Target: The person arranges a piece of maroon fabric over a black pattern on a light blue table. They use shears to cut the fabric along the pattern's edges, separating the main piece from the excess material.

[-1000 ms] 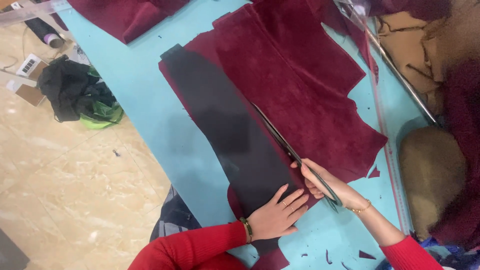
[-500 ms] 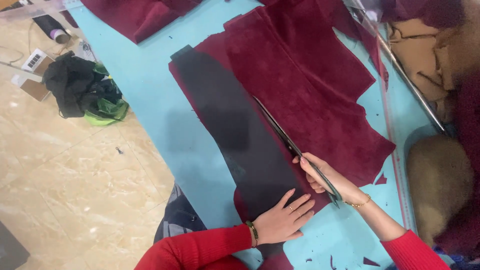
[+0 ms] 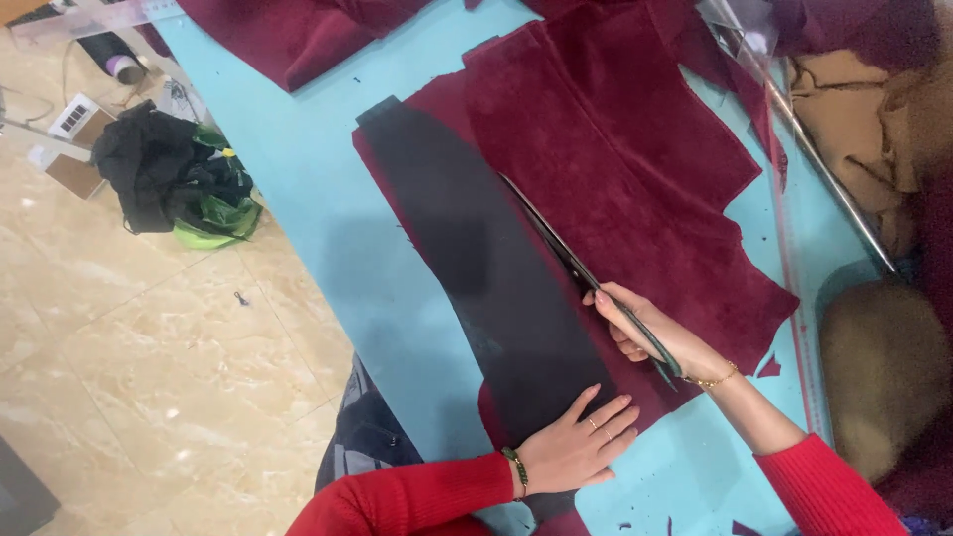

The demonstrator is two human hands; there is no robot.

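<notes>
Scissors (image 3: 571, 260) gripped in right hand (image 3: 650, 333); left hand (image 3: 576, 447) flat on black pattern (image 3: 476, 258), over seemingly suede maroon fabric (image 3: 615, 159).

A leather or garment cutting workshop: a long turquoise surface (image 3: 298, 199) fills the frame's middle, spread with dark red suede hides (image 3: 635, 169), tan hides (image 3: 874, 119) at upper right, long shears (image 3: 576, 263) mid-frame, suede offcuts (image 3: 764, 365) at lower right, marble-tiled floor (image 3: 129, 377) left.

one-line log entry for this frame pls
left hand: flat on black pattern piece | right hand: holds scissors | under: maroon suede
</notes>
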